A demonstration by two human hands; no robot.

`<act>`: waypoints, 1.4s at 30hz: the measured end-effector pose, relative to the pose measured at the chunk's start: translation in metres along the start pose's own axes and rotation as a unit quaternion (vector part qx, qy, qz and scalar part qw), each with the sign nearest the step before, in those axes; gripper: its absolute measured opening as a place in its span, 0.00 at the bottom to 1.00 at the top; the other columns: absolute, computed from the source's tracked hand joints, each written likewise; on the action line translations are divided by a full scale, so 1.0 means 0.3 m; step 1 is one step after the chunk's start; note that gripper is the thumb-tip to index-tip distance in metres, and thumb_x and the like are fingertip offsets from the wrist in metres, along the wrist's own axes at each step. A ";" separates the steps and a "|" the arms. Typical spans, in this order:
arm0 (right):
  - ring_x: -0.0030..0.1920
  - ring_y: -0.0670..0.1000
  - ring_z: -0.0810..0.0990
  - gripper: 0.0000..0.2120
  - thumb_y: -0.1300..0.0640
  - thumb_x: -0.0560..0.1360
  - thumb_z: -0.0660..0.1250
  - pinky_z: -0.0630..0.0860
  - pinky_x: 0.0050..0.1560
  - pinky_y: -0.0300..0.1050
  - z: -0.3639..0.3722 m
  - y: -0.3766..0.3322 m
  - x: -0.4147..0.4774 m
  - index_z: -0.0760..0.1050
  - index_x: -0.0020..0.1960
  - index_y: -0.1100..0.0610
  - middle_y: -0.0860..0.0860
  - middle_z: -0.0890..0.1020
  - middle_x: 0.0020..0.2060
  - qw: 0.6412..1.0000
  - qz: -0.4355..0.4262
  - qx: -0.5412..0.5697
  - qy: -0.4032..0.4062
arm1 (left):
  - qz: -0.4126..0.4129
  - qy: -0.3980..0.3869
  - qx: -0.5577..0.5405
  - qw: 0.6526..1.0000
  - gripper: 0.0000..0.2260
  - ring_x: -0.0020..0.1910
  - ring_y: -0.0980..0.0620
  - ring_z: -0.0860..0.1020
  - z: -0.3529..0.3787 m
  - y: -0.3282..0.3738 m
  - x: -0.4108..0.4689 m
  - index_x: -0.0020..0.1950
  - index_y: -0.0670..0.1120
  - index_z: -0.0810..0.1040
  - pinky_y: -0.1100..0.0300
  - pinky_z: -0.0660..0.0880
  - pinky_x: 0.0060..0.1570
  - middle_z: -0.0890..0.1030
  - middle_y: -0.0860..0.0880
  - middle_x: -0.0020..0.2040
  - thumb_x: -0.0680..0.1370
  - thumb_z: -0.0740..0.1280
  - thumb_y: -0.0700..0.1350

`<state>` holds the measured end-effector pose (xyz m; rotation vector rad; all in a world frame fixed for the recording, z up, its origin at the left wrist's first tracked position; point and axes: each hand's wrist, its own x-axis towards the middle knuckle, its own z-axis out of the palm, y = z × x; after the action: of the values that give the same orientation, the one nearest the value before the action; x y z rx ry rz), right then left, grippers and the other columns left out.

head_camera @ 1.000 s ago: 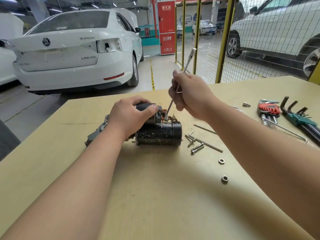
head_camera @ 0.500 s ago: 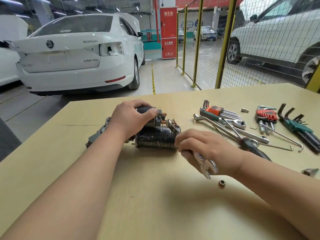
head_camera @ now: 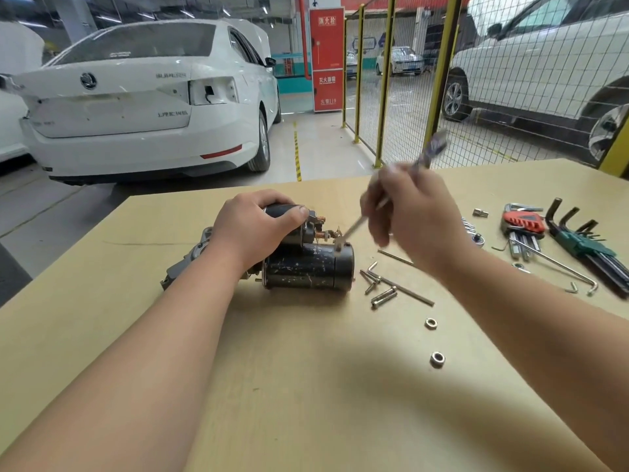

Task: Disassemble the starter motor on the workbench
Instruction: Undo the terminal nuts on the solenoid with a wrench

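Note:
The black starter motor (head_camera: 308,265) lies on its side in the middle of the wooden workbench (head_camera: 306,386). My left hand (head_camera: 253,229) grips the solenoid on top of the motor, thumb stretched along it. My right hand (head_camera: 413,218) is raised to the right of the motor and holds a slim metal wrench (head_camera: 354,228), blurred by motion. The tool's lower end touches the terminal area at the motor's right end; its upper end sticks up past my fingers.
Loose bolts and a hex key (head_camera: 391,287) lie right of the motor, with two nuts (head_camera: 437,358) nearer me. A red hex key set (head_camera: 522,223) and a green one (head_camera: 585,245) sit at the far right. White cars and a yellow mesh fence stand beyond the bench.
Half a second ago my right hand rested low on the bench beside the motor holding a spanner. It has risen, and the tool tip is at the terminal again. My left hand has stayed put.

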<state>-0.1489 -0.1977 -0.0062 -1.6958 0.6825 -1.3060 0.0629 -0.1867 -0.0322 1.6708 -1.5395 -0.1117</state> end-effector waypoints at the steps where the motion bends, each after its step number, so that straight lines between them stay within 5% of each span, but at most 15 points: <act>1: 0.19 0.52 0.68 0.15 0.56 0.82 0.52 0.63 0.19 0.41 0.003 -0.007 0.059 0.70 0.40 0.60 0.53 0.75 0.25 0.997 0.048 0.060 0.025 | 0.005 0.001 -0.002 1.000 0.16 0.43 0.61 0.77 -0.001 0.000 -0.005 0.41 0.59 0.81 0.62 0.70 0.37 0.81 0.61 0.39 0.64 0.62 0.66; 7: 0.19 0.46 0.67 0.14 0.49 0.82 0.53 0.62 0.20 0.35 0.038 0.014 0.253 0.67 0.43 0.55 0.51 0.74 0.28 0.963 0.263 0.061 0.010 | 0.012 0.009 -0.022 1.000 0.12 0.43 0.63 0.78 -0.008 -0.012 -0.035 0.38 0.64 0.79 0.65 0.72 0.39 0.81 0.65 0.39 0.63 0.63 0.67; 13: 0.18 0.45 0.63 0.14 0.51 0.82 0.52 0.58 0.17 0.34 0.042 -0.001 0.273 0.66 0.41 0.54 0.50 0.72 0.27 0.948 0.314 0.005 -0.061 | 0.011 0.010 -0.029 0.999 0.12 0.43 0.66 0.77 -0.008 -0.006 -0.042 0.38 0.64 0.79 0.66 0.72 0.38 0.79 0.68 0.39 0.62 0.63 0.67; 23: 0.18 0.45 0.64 0.15 0.48 0.81 0.53 0.60 0.18 0.32 0.095 0.054 0.291 0.67 0.40 0.54 0.50 0.73 0.25 0.939 0.340 -0.011 -0.051 | 0.015 0.019 -0.032 0.999 0.11 0.44 0.68 0.76 -0.012 0.000 -0.052 0.37 0.65 0.78 0.66 0.73 0.39 0.78 0.71 0.40 0.62 0.63 0.67; 37: 0.18 0.45 0.60 0.16 0.49 0.82 0.51 0.58 0.18 0.34 0.106 0.120 0.278 0.65 0.38 0.54 0.48 0.70 0.23 0.934 0.336 0.088 -0.083 | 0.019 0.018 -0.030 0.999 0.08 0.45 0.70 0.75 -0.009 0.000 -0.054 0.36 0.67 0.78 0.66 0.73 0.38 0.77 0.73 0.41 0.62 0.63 0.66; 42: 0.23 0.50 0.70 0.13 0.53 0.82 0.54 0.67 0.23 0.40 0.022 0.016 0.107 0.69 0.42 0.57 0.52 0.75 0.28 0.983 0.102 0.122 -0.089 | 0.014 0.007 -0.031 0.999 0.08 0.44 0.72 0.74 -0.014 -0.001 -0.039 0.39 0.73 0.76 0.68 0.69 0.36 0.77 0.74 0.40 0.62 0.63 0.67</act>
<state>-0.1326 -0.2245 0.0045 -1.4807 0.5517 -1.0344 0.0627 -0.1746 -0.0351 1.5974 -1.5329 -0.1305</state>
